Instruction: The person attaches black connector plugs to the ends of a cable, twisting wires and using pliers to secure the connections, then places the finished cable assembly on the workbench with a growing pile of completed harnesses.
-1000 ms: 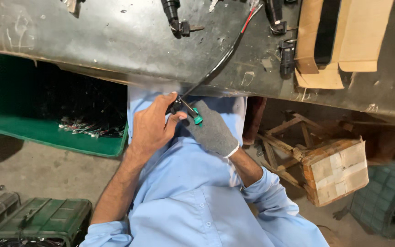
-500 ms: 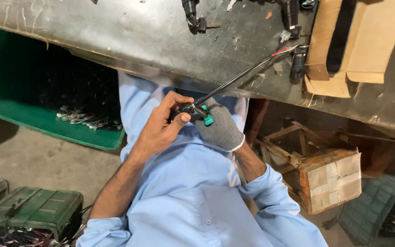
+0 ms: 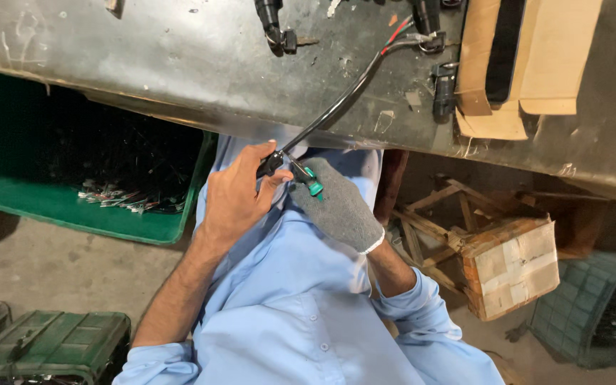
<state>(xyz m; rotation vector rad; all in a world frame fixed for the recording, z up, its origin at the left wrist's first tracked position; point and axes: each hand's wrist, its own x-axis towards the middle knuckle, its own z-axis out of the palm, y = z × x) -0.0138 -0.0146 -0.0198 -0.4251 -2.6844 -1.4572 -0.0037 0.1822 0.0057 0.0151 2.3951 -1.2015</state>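
Your left hand (image 3: 233,196) is bare; its thumb and fingers are pinched narrow around the near end of a black cable (image 3: 336,107), just below the table edge. Your right hand (image 3: 340,207) wears a grey knit glove and is closed on a small tool with a green handle (image 3: 310,182), whose tip meets the cable end right beside your left thumb. The two hands touch, held over the chest of your light blue shirt (image 3: 286,299).

From your grip the cable runs up and to the right across the worn grey metal table (image 3: 144,57), ending at red and black wires near a black connector (image 3: 428,21) at the far edge. Another black connector (image 3: 274,25) lies to its left on the table. A folded cardboard piece (image 3: 536,57) rests on the table to the right.

Below the table, a green crate (image 3: 94,221) holding dark parts sits on the floor at left. A taped cardboard box (image 3: 515,264) stands on a wooden frame at right.
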